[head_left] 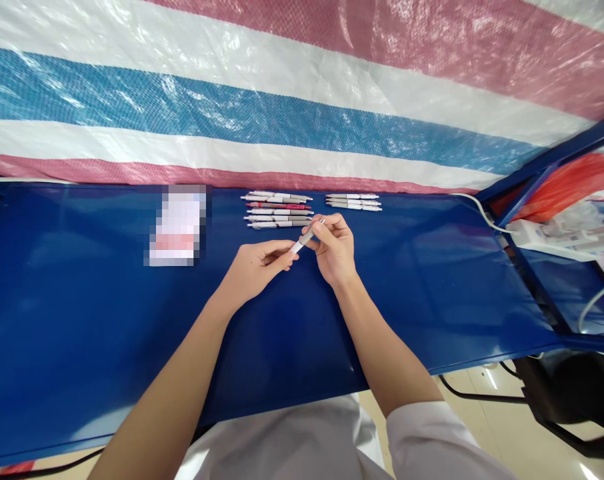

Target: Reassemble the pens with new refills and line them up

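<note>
Between my two hands, above the blue tabletop, a white pen with a grey grip [306, 237] is held at a slant, its tip up to the right. My left hand [256, 267] is closed on the pen's white lower end. The fingers of my right hand [336, 248] pinch the grey part near the tip. Just beyond them lies a row of several white and grey pens [277, 221], with a red pen [275, 206] among them. Right of that row rests a smaller group of white and grey pens [353, 203].
The blue table [107, 347] meets a striped plastic sheet [262, 113] at its back edge. A blurred-out white and pink item [177, 227] lies at left. To the right are a blue metal frame [542, 163], a white power strip [547, 239], a red plastic bag [572, 187] and a black chair [577, 393].
</note>
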Motion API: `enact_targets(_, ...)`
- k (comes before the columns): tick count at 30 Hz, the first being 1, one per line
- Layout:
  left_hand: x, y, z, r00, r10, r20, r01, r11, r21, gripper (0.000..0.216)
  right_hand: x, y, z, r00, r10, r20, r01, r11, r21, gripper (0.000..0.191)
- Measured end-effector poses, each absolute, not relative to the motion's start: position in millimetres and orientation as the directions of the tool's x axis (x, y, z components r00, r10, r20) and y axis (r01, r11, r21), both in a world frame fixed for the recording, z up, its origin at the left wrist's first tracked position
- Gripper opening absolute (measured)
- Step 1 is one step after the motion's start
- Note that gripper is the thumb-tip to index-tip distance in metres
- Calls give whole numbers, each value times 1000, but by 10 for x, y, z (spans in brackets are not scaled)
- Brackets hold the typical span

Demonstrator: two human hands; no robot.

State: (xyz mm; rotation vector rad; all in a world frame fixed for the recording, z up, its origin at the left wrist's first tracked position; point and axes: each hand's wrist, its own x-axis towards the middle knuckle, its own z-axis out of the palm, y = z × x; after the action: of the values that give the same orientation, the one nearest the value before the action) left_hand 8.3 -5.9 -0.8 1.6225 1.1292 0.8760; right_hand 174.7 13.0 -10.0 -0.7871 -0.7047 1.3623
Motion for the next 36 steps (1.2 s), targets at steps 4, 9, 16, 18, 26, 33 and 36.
enact_targets(4, 121, -64, -66, 248, 957, 152, 345, -234, 909, 29, 1734, 146, -108, 132, 991, -7, -533, 65, -844, 29)
enact_targets(9, 67, -50, 5, 354, 935, -25, 228, -60, 972, 27, 1752, 135, -95, 56, 998, -16, -559, 18, -829, 27)
enact_targets(16, 6, -56, 133, 536, 831, -152, 154, 80, 985, 27, 1767, 108, -75, -16, 1000, -3, -567, -12, -824, 23)
enact_targets(18, 7, -57, 138, 525, 839, -141, 173, 57, 983, 27, 1766, 113, -81, 6, 1000, -10, -565, -5, -825, 25)
enact_targets(26, 65, -58, 15, 345, 938, 9, 312, -124, 942, 28, 1753, 143, -97, 99, 994, -42, -541, 19, -841, 28)
enact_targets(33, 44, -60, 80, 412, 910, -40, 251, -72, 965, 27, 1780, 119, -96, 12, 1000, 15, -570, 19, -821, 24)
enact_targets(36, 6, -60, 145, 498, 862, -92, 175, 3, 984, 28, 1799, 97, -95, -45, 998, 35, -556, 4, -831, 23)
